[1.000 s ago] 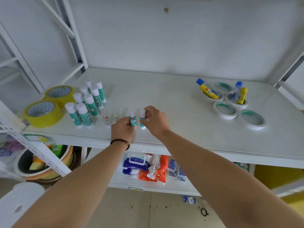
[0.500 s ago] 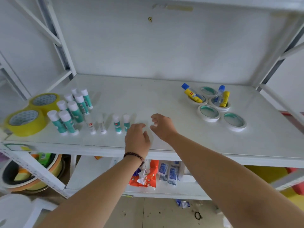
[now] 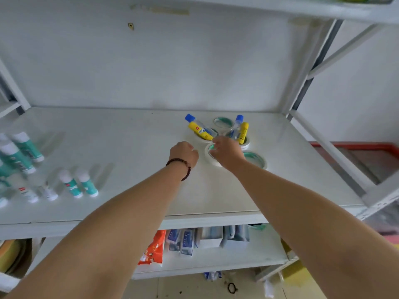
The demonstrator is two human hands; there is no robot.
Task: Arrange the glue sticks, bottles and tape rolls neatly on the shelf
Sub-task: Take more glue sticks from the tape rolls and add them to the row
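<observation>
White shelf (image 3: 133, 152) boards are carrying standing glue sticks (image 3: 78, 184) at the frame's left while both hands are working mid-frame at the jumbled tape rolls (image 3: 255, 159) and bottles (image 3: 200, 131), the left hand (image 3: 183, 155) hanging loosely curled and holding nothing, the right hand (image 3: 226, 152) seeming to be grasping the nearest roll, which probably needs lifting clear next.

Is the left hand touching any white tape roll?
Apart. The head view shows bare shelf between the left hand and the nearest white tape roll.
</observation>
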